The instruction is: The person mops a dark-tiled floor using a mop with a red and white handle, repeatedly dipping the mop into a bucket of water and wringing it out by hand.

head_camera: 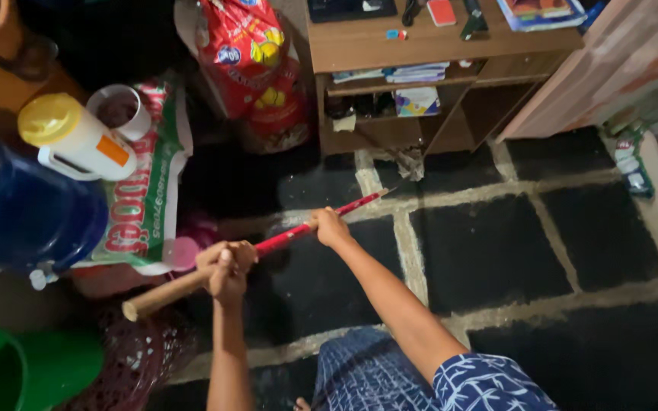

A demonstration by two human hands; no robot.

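Both hands gripped the broom handle (pixel 268 243): your left hand (pixel 226 270) near its wooden butt, right hand (pixel 330 227) further up, shaft running up-right twd the wooden desk (pixel 420 46).

We see a floor (pixel 489 251) of dark stone slabs with pale joints. A wooden shelf unit (pixel 436 76) stands at its far edge, a red printed sack (pixel 257 68) just beside it, and a green bucket (pixel 28 369) sits at the near left corner.
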